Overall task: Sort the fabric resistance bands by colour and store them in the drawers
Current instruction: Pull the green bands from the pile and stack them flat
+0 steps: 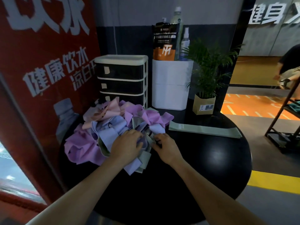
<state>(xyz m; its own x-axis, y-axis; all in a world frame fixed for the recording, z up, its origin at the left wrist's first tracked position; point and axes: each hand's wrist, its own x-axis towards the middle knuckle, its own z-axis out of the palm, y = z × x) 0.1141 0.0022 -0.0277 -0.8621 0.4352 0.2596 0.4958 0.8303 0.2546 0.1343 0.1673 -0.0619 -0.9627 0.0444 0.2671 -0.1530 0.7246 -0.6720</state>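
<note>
**Both hands in the band pile**

A tangled pile of fabric resistance bands (113,125) in purple, lilac-blue, pink and grey-green is heaped on the round black worktop (203,159), just in front of the drawer unit (121,78), whose three dark drawers are closed. The left hand (128,143) is laid on the pile with fingers spread and relaxed. A grey-green band end is pinched by the right hand (164,143), its grip clamped on the fabric. One grey-green band (204,129) is laid flat apart, to the right.
</note>
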